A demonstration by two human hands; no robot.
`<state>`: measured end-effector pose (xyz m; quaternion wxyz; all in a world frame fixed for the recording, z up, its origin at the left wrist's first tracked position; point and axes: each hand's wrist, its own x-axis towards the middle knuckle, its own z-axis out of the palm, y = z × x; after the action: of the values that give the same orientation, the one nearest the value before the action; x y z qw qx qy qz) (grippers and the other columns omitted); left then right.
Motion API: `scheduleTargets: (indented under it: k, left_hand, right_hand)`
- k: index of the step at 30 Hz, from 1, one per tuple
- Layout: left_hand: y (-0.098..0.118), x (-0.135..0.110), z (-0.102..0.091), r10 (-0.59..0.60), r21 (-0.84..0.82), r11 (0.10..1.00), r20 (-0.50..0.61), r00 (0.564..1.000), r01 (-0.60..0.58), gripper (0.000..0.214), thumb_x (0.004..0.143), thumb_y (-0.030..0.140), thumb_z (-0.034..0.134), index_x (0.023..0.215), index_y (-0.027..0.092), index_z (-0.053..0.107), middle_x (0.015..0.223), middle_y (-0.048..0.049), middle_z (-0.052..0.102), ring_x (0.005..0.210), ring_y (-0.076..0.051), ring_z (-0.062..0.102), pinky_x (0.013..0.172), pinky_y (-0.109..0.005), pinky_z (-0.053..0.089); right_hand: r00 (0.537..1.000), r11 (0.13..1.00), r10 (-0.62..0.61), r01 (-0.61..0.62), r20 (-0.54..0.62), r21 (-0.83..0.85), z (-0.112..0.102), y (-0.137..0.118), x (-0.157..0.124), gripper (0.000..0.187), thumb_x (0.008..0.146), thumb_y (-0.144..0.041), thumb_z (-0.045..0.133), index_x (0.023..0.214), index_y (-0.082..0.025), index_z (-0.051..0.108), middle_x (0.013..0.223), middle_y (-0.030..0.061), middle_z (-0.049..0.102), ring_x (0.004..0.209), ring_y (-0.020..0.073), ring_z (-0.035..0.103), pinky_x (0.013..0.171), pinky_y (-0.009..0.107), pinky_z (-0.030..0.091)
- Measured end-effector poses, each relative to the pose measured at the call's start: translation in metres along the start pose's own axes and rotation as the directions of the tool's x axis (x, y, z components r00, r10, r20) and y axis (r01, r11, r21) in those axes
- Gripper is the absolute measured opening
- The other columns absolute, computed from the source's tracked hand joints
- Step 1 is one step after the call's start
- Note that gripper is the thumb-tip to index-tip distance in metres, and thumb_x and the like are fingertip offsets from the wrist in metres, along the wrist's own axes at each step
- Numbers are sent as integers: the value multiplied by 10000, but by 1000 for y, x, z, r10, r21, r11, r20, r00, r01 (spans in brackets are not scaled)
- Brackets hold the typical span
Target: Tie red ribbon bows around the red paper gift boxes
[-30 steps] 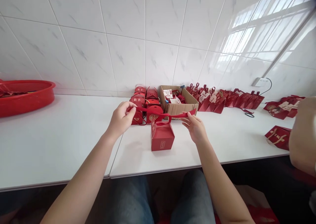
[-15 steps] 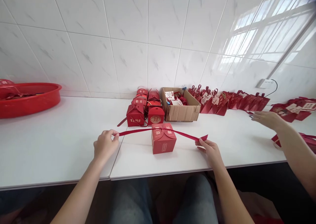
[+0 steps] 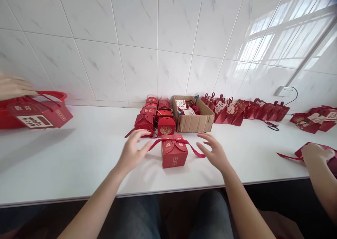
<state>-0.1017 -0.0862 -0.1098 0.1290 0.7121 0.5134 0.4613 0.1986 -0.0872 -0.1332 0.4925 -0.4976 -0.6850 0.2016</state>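
A red gift box (image 3: 173, 158) with pale lettering stands upright on the table in front of me. A red ribbon (image 3: 192, 148) is knotted across its top, its two tails sagging out to the sides. My left hand (image 3: 133, 150) is left of the box, fingers apart, its thumb close to the left tail; whether they touch I cannot tell. On the other side my right hand (image 3: 214, 151) is open beside the right tail's end, with nothing in it.
Behind the box are several red boxes (image 3: 166, 126) and a cardboard box (image 3: 195, 122) of tags. Red bags (image 3: 231, 114) line the wall. At right, another person's hand (image 3: 317, 153) is on a red item; at left, a hand (image 3: 15, 87) holds a lettered box (image 3: 42, 114) by a red basin (image 3: 59, 94).
Both my hands have let go of the ribbon tails and moved inward. The tails have dropped. A hand with a red box has appeared at left; the person's hand at right has moved nearer.
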Motion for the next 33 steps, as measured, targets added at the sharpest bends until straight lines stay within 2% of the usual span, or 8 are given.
scheduleTargets:
  k: [3,6,11,20,23,25,29,33]
  left_hand:
    - [19,3,30,70,-72,996,123,990,-61,334,833,425,563,1114,246,546,1303,-84,494,1257,-260,456,1023,-409,417]
    - [21,3,53,64,-103,994,193,979,-45,472,807,458,600,1209,246,473,1388,-113,425,1324,-288,380,1078,-460,355]
    - [15,4,63,23,-156,988,222,975,12,522,804,432,612,1243,241,404,1316,-125,480,1263,-287,435,1045,-482,376]
    - [12,1,72,101,-152,986,223,970,-68,396,872,439,515,1202,246,413,1287,-119,472,1275,-276,397,1074,-471,339]
    - [6,2,72,91,-164,985,233,968,-54,401,921,458,409,1263,250,375,1400,-121,383,1355,-266,305,1102,-460,298]
    - [1,2,69,39,-135,991,167,985,-17,436,928,467,382,1300,244,333,1435,-129,338,1363,-266,294,1088,-456,310]
    - [-3,1,58,-24,37,999,54,998,22,351,889,506,435,1073,209,470,1133,-118,556,1109,-284,518,927,-436,417]
    - [2,0,51,-77,18,997,252,965,75,368,920,511,343,713,215,416,699,-4,540,690,-198,543,650,-321,413]
  right_hand:
    - [962,991,-99,72,253,114,22,-17,17,407,846,-429,574,1225,-282,575,1409,73,475,1307,258,428,1031,438,410]
    - [926,981,-146,90,348,173,36,-21,26,409,847,-414,578,1229,-268,584,1399,77,493,1306,247,438,1052,420,397]
    - [917,978,-188,142,352,152,42,-21,26,359,851,-371,567,1185,-259,638,1300,89,585,1308,277,434,994,425,446]
    - [911,983,-180,155,370,96,44,-13,26,370,860,-387,557,1198,-256,630,1352,80,537,1323,263,413,1073,439,362]
    - [940,986,-142,107,310,128,47,-9,24,397,854,-428,562,1210,-258,606,1399,85,479,1333,247,394,1065,409,377]
    - [971,985,-53,12,231,174,48,-6,22,446,842,-476,562,1230,-258,565,1398,95,463,1297,240,433,995,380,447]
    - [975,971,125,-158,183,179,49,2,22,420,809,-546,564,1031,-190,581,1100,99,619,954,202,614,772,324,513]
    - [960,974,168,-197,223,113,48,2,23,429,774,-585,586,680,-174,508,651,-5,544,606,119,487,581,259,396]
